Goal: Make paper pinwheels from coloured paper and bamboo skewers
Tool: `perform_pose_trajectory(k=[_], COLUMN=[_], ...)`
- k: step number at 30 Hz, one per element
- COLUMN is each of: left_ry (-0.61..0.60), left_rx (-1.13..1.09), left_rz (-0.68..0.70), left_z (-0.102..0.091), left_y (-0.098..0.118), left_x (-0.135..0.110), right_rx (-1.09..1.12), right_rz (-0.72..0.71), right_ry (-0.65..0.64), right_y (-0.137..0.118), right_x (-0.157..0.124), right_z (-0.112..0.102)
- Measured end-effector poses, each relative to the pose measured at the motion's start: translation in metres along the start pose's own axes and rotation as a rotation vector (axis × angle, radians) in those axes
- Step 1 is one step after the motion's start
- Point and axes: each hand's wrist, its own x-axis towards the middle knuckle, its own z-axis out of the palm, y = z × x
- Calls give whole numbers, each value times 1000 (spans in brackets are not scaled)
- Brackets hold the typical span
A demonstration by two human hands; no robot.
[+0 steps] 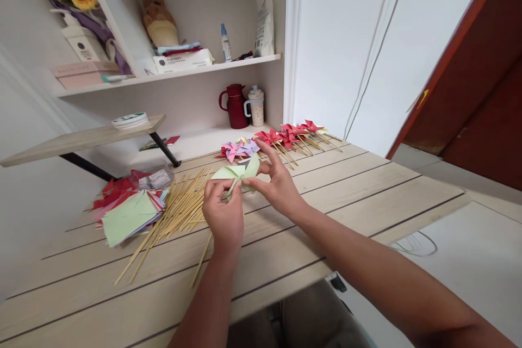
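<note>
Green paper (pixel 228 172) sits between the two hands above the table (pixel 367 196), its folded blades spreading left and right of the grip. Left hand (pixel 223 212): thumb and fingers pinch the paper at its lower left, near the middle. Right hand (pixel 279 182): thumb against the middle, pinching the right-hand blade with the fingers; index finger raised beside it.

Hidden: the centre of the folds lies partly under the thumbs; underside not visible; the right hand's curled fingers are partly covered. Whether a pin is present cannot be told. A loose stick (pixel 200 262) runs up beside the left wrist, its upper end out of sight. Both forearms are cut off by the frame.

Materials: paper thin, matte, sharply creased. Sticks (pixel 183 201) slender, straight, wood-like, in a loose fan left of the hands. Paper stack (pixel 128 216) flat, pale green on top. Finished pinwheels (pixel 290 136), red and lilac, lie behind the right hand.
</note>
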Motion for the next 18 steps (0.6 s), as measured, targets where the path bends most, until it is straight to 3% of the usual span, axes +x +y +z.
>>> perform_pose_trajectory(k=[7, 18], left_ry=[-33, -24], left_rx=[-35, -11], left_rz=[-9, 16], left_z=[-1, 0], left_y=[-3, -4], left_x=[1, 2], right_rx=[238, 92], right_rz=[156, 125], right_ry=[-77, -51], right_y=[9, 3], right_x=[6, 4], right_z=[1, 0])
